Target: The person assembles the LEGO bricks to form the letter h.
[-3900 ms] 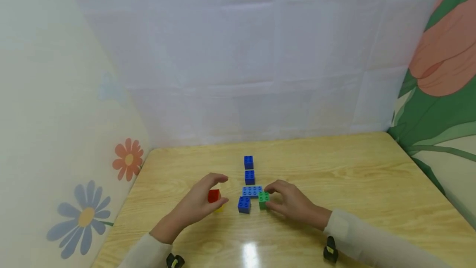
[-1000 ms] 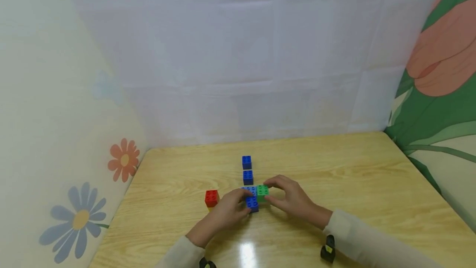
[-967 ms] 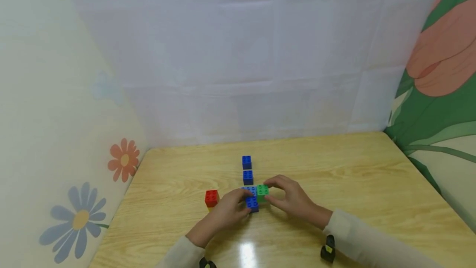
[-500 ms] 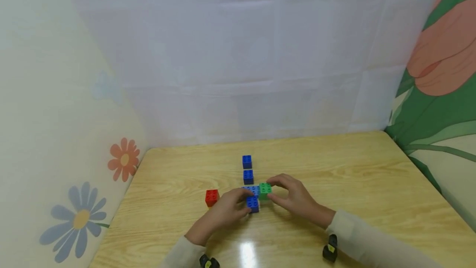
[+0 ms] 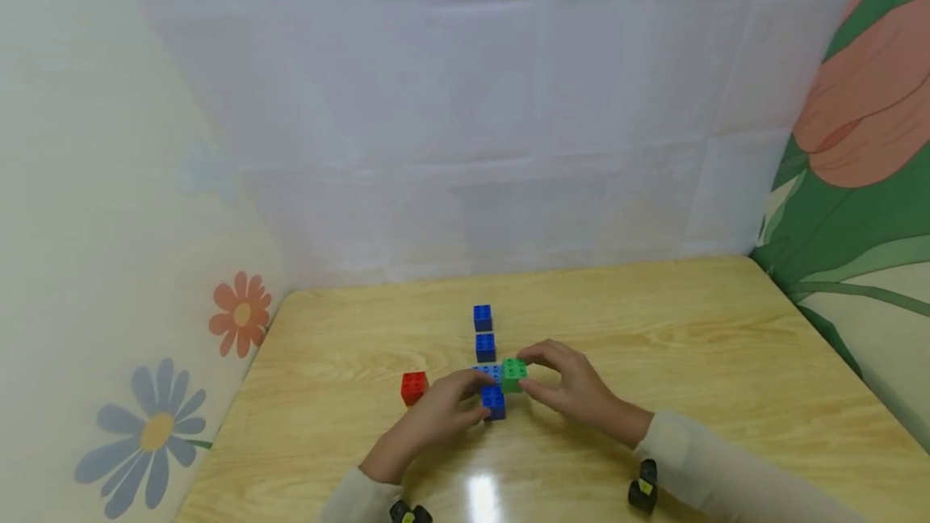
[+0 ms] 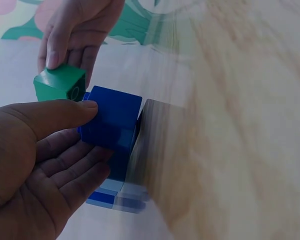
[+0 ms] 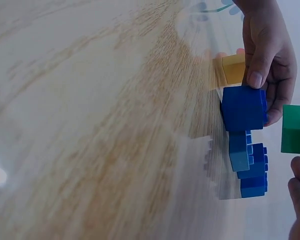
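Note:
My left hand (image 5: pixel 440 410) pinches a dark blue square toy building brick (image 5: pixel 493 403) between thumb and fingers, low at the table. In the right wrist view this blue brick (image 7: pixel 240 108) sits just in front of a lighter blue, flatter brick (image 7: pixel 238 152). My right hand (image 5: pixel 577 388) pinches a green square brick (image 5: pixel 514 375). The green brick (image 7: pixel 295 129) is raised above the stud level of the blue ones and apart from them in the right wrist view. The left wrist view shows the green brick (image 6: pixel 57 85) beyond my left thumb.
Two more dark blue bricks (image 5: pixel 484 347) stand in a line behind the light blue one. A red brick (image 5: pixel 414 387) stands left of my left hand; a yellow brick (image 7: pixel 233 69) shows there in the right wrist view. Wood-patterned table (image 5: pixel 654 329), white cloth behind.
Since the oldest frame, my left hand has moved right from beside the red brick and taken hold of the blue brick, shifting it slightly right. The green brick has risen and moved slightly about.

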The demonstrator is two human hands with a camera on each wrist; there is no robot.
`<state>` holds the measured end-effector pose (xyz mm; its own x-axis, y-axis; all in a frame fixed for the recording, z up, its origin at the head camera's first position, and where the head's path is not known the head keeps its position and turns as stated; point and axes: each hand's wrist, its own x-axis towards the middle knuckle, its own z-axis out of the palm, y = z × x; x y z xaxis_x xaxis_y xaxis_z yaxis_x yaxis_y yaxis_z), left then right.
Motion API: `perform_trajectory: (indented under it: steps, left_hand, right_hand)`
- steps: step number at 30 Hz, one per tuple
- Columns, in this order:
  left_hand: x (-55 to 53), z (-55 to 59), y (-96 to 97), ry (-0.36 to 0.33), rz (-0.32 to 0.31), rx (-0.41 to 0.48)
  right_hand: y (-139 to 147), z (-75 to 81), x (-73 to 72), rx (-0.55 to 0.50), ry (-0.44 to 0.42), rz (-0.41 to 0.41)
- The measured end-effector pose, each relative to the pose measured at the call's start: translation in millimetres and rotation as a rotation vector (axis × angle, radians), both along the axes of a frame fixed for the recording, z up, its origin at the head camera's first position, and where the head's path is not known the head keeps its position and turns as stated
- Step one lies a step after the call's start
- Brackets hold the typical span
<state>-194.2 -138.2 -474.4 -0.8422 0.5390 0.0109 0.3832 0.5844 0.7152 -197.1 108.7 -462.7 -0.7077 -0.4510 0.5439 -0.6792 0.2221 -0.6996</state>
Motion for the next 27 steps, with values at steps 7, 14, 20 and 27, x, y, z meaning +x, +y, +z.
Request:
perform_trajectory:
  steps: [7, 14, 20, 27]
  left_hand:
    - [-0.5, -2.2, 0.5, -0.01, 0.007, 0.017]
    - [-3.1, -4.3, 2.9, -0.025, 0.018, 0.011]
    - [-3.4, -4.8, 4.9, -0.002, 0.004, 0.006]
    - [-3.6, -3.0, 5.8, 0.008, -0.001, 0.01]
  right_hand:
    - [-3.7, 11.3, 6.6, -0.008, 0.069, 0.02]
    - [-6.2, 11.9, 6.4, -0.016, 0.063, 0.041]
    - [-8.4, 14.9, 8.4, 0.013, 0.05, 0.049]
    - [-9.7, 1.7, 1.4, 0.032, 0.044, 0.051]
